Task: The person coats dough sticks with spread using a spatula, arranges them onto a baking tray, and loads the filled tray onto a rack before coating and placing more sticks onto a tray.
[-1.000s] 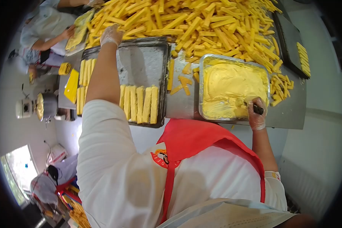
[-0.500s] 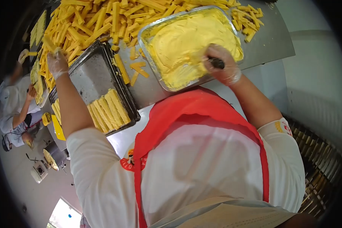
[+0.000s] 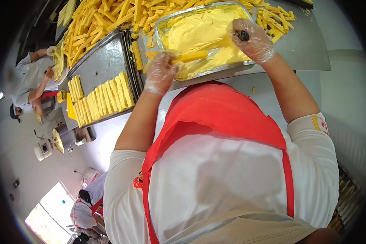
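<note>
My left hand (image 3: 162, 73), in a clear plastic glove, is closed on a yellow stick (image 3: 191, 56) that reaches out over the metal pan (image 3: 157, 30). Thick yellow cream (image 3: 197, 30) fills much of that pan. My gloved right hand (image 3: 253, 40) grips a dark-handled tool (image 3: 243, 35) over the pan's right side; its blade is blurred. Left of the pan lies a dark baking tray (image 3: 135, 67), with rows of coated sticks (image 3: 105, 97) along its near part.
A large heap of yellow sticks (image 3: 110, 18) covers the back of the metal table (image 3: 305, 44). A smaller pile (image 3: 274, 20) lies right of the pan. Co-workers (image 3: 30, 81) stand at the far left, another person (image 3: 85, 211) at the lower left. A mixer (image 3: 44, 148) stands beyond the table.
My left hand has come from the heap to the pan with a stick. My right hand has shifted up and slightly right. The camera view has turned, moving the table in view.
</note>
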Tool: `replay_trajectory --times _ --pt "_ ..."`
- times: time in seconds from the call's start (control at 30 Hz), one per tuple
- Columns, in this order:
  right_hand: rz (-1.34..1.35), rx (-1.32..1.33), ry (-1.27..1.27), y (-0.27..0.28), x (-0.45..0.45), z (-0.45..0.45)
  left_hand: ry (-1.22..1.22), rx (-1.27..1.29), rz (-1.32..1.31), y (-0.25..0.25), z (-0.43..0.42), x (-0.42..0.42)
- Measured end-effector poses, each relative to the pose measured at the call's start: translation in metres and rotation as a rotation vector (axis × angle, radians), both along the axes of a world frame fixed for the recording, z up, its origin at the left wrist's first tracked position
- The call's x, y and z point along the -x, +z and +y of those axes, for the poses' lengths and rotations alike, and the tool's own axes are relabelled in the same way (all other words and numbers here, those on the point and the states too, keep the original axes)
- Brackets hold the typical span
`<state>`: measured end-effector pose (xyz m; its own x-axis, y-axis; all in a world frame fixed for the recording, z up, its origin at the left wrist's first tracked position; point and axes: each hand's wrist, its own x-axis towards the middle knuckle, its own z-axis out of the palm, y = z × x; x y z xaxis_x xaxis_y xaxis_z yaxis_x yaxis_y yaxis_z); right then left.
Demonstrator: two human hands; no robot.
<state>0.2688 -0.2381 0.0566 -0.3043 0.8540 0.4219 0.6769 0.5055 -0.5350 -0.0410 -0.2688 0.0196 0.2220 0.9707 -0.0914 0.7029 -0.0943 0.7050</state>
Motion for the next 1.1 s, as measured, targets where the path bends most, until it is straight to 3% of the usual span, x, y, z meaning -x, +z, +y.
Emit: replay_trajectory --times 0.03,0.1,0.13,0.17,0.23,0.27,0.3,0.37,0.43,0.5,0.57,0.6,0.63,0.7,0.73,0.77,0.83,0.87,0.97,1.03,1.1 --pt "0.013 -0.003 0.003 0.004 0.007 -0.006 0.003 -0.003 0.013 -0.004 -0.005 -0.007" --pt "0.317 -0.014 0.196 0.014 0.029 -0.012 -0.053 -0.143 0.0 -0.01 -0.012 -0.019" --pt "0.592 0.273 0.244 0.003 0.039 -0.021 0.02 -0.132 -0.208 -0.013 -0.015 -0.026" --pt "0.683 0.413 0.255 -0.006 0.045 -0.025 0.014 -0.137 -0.196 -0.013 -0.018 -0.031" --pt "0.667 0.235 0.193 -0.034 0.038 -0.018 0.139 -0.073 -0.17 -0.005 -0.022 -0.039" --pt "0.508 0.292 0.088 -0.046 0.023 -0.006 0.133 -0.074 -0.161 -0.004 -0.023 -0.038" --pt "0.343 0.347 -0.014 -0.042 0.009 0.002 -0.001 -0.23 -0.03 -0.005 -0.023 -0.036" --pt "0.494 0.461 0.031 -0.042 -0.004 0.004 -0.137 -0.385 0.101 -0.007 -0.02 -0.034" --pt "0.576 0.216 0.242 -0.007 0.014 -0.017 -0.331 -0.581 0.346 -0.01 -0.02 -0.034" --pt "0.586 0.346 0.323 -0.025 0.02 -0.017 -0.397 -0.585 0.396 -0.006 -0.022 -0.033" --pt "0.381 0.124 0.184 -0.062 0.013 0.006 -0.468 -0.598 0.45 -0.002 -0.022 -0.03" --pt "0.47 0.462 0.078 -0.063 0.0 0.009 -0.419 -0.542 0.387 -0.001 -0.021 -0.03" --pt "0.465 0.46 0.086 -0.045 0.002 0.008 -0.363 -0.484 0.323 0.0 -0.02 -0.03" --pt "0.326 0.216 0.136 -0.013 0.012 -0.012 -0.196 -0.327 0.292 0.002 -0.015 -0.036" --pt "0.567 0.32 0.237 -0.009 0.026 -0.025 -0.045 -0.176 0.259 0.004 -0.013 -0.038" --pt "0.561 0.32 0.25 -0.009 0.033 -0.028 -0.031 -0.178 0.257 0.008 -0.009 -0.039" --pt "0.536 0.061 0.388 -0.013 0.048 -0.027 0.026 0.073 0.154 0.013 -0.001 -0.037" --pt "0.509 0.079 0.265 -0.023 0.046 -0.021 0.047 0.134 0.052 0.012 0.0 -0.034" --pt "0.25 0.165 0.015 -0.048 0.011 -0.005 -0.026 0.099 0.139 0.036 -0.006 -0.019" --pt "0.202 0.067 -0.013 -0.061 0.005 -0.006 0.019 0.13 0.075 0.055 -0.009 0.014" --pt "0.092 -0.01 0.02 -0.078 0.013 0.003 0.084 -0.172 0.113 0.044 -0.003 0.074"
